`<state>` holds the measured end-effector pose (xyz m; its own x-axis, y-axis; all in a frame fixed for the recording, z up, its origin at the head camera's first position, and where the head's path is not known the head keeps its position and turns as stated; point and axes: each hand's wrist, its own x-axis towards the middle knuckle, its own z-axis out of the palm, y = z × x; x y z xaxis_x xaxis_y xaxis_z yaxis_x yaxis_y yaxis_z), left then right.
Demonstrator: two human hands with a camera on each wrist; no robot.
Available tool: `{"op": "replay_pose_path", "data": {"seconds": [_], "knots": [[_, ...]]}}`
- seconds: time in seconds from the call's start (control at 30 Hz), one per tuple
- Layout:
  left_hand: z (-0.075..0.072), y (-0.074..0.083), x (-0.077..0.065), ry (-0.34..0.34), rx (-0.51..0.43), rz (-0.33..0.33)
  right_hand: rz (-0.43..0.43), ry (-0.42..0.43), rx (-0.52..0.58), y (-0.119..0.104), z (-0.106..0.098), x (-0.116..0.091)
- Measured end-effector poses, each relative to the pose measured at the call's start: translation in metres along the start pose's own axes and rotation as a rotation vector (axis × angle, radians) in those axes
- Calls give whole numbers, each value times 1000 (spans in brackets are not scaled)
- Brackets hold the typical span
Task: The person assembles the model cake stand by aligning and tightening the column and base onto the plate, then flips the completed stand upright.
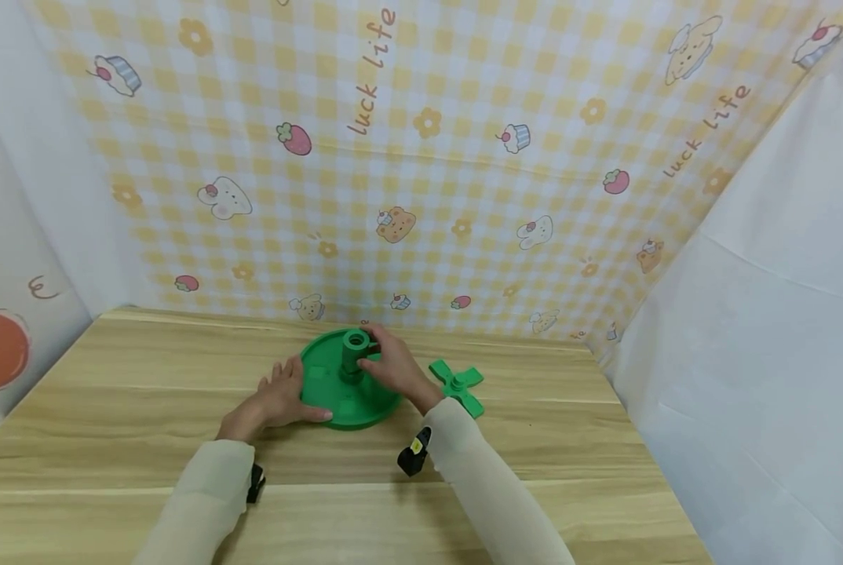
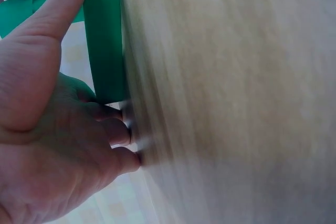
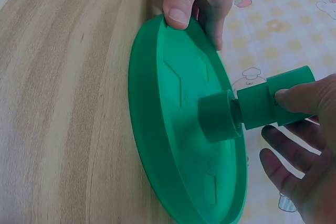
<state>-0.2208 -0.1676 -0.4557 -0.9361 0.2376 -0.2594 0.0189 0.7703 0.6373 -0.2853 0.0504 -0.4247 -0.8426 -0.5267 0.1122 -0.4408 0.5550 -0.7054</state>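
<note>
My right grip (image 1: 392, 364) pinches a green, plastic-looking stepped tube (image 3: 254, 106) above the socket (image 3: 214, 118) of a green, round, rimmed disc (image 1: 326, 399) on the wood-grain bench (image 1: 330, 514); my left grip (image 1: 279, 397) clasps the disc's edge. Both pieces look light, stiff and smooth, best held around the tube and rim. The disc's underside is hidden.

My disc (image 1: 328, 386) and tube (image 3: 257, 106) look like smooth, matt plastic, as does the cross-shaped piece (image 1: 458, 383), my tabletop (image 1: 570, 471) like smooth wood, my sleeves (image 1: 495, 475) and the backdrop (image 1: 428, 173) like matt cloth.
</note>
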Motion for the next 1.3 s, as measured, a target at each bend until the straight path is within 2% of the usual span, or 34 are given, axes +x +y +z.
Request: {"op": "replay_pose_path", "data": {"seconds": [0.33,0.63,0.77,1.0,1.13,1.3], "knots": [[2,2,1,1,9,5,36,49,-71,-4,1,-2],[1,3,0,3,21,1,76,78,-80,-2,3,-1],[1,4,0,1,19,-1,69,59,-44,-1,3,0],[-1,2,0,-3,25,1,29,28,97,1,0,0],[-1,1,1,-1,32,1,-9,44,99,3,0,1],[-1,1,1,-1,51,0,-13,54,102,3,1,1]]}}
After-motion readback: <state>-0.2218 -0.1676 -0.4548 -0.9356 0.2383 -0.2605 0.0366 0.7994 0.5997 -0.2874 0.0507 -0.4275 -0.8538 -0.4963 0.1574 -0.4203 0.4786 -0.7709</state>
